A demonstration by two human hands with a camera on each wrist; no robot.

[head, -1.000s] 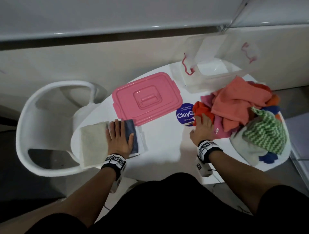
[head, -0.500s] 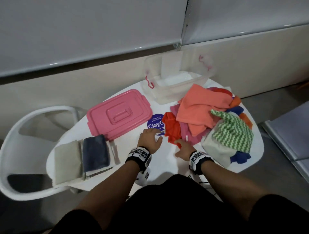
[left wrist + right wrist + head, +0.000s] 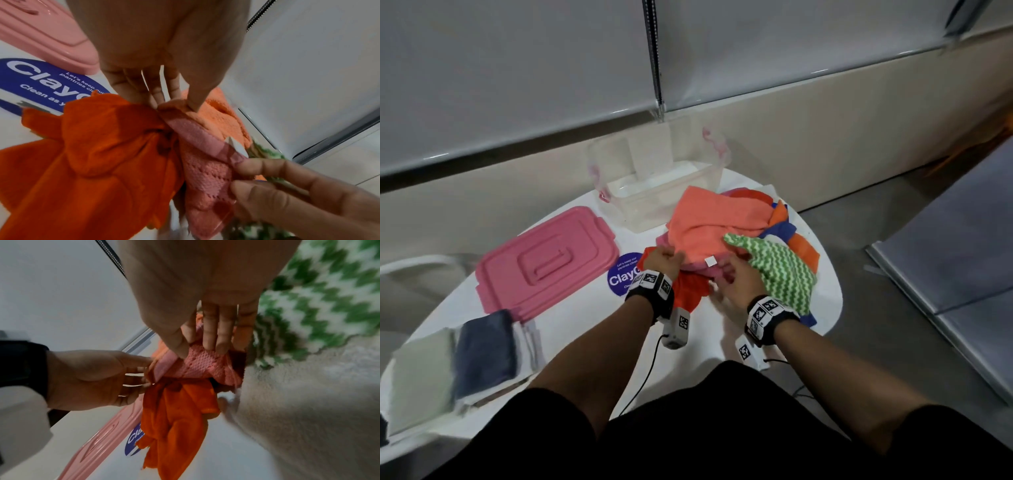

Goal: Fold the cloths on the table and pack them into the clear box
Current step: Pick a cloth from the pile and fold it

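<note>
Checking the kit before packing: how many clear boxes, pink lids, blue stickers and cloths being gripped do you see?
clear box: 1
pink lid: 1
blue sticker: 1
Cloth being gripped: 1, the pink cloth
Total: 4

A heap of cloths on a white table: salmon cloth, bright orange cloth, pink waffle-knit cloth, green-and-white zigzag cloth (cream on its reverse). Nearby, a pink lid, a blue round sticker with white lettering, and navy cloth.
</note>
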